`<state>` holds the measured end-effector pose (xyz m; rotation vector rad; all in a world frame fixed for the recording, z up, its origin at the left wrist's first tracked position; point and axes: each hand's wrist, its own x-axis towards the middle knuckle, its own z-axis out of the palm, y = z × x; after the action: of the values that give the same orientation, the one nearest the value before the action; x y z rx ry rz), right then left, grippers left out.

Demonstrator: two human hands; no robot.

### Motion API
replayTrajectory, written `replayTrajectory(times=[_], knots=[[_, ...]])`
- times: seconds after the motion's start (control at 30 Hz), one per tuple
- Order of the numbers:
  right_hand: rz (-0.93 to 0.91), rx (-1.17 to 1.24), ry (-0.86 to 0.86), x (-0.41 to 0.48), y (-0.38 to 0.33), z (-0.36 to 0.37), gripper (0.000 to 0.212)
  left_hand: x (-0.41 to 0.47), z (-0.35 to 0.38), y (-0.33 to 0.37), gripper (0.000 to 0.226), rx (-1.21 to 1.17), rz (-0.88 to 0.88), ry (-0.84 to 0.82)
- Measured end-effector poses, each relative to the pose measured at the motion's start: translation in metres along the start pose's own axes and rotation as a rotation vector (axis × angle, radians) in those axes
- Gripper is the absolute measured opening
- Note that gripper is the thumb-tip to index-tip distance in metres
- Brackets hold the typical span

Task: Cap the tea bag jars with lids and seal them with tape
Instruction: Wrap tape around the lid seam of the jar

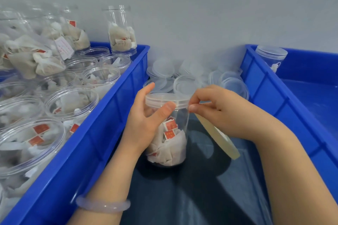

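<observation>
Currently on the taping step for one tea bag jar (175, 144). It stands upright on the dark counter (182, 197), in the gap between the two blue crates, with its lid (164, 97) already seated on the mouth.

The left hand (144, 120) wraps the jar's upper wall, thumb across the front just under the lid rim and the rest round the far side. Judged a brace, so the jar neither turns nor tips while tape is drawn round.

The right hand (217, 113) sits at the right edge of the lid. Its fingers (193, 108) are pinched together against the rim, apparently on the free end of the tape roll (217, 136) (the strip itself is too clear to trace). The roll hangs edge-on beneath that hand, slanting down toward the counter. Whether it is looped over a finger cannot be told. A roll held this close leaves little free length, which should limit wrinkles.

The layout reads as a line:
- The left crate (109, 124) holds open jars (71, 100) of tea bags, uncapped.
- Loose lids (182, 85) are heaped on the counter just behind the working jar, within reach of either hand.
- The right crate (265, 85) holds one capped jar (271, 56) at its far end, presumably finished stock.

Judgement: the seal is barely begun. The tape must next follow the seam between lid and jar wall all the way round.
</observation>
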<state>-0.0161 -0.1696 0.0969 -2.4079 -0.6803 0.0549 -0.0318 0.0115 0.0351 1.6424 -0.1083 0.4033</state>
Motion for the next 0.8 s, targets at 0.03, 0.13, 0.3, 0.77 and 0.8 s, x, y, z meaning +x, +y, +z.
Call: replayTrajectory(times=[0.03,0.13,0.3,0.77,0.8], knots=[[0.001,0.014,-0.005,0.001,-0.001,0.001,0.018,-0.001,-0.001,0.001,0.066,-0.005,0.015,0.01],[0.01,0.059,-0.021,0.002,-0.002,0.004,0.016,-0.002,-0.001,0.002,0.054,-0.022,0.014,0.011],[0.023,0.007,0.012,0.0,-0.005,0.005,0.022,-0.002,-0.001,0.001,0.049,-0.036,-0.017,-0.027],[0.043,-0.051,0.172,-0.001,-0.013,0.004,0.019,-0.004,0.003,0.006,0.082,0.03,-0.045,-0.019],[0.046,-0.041,0.19,0.0,-0.013,0.005,0.018,-0.004,0.002,0.006,0.083,0.073,-0.052,0.001]])
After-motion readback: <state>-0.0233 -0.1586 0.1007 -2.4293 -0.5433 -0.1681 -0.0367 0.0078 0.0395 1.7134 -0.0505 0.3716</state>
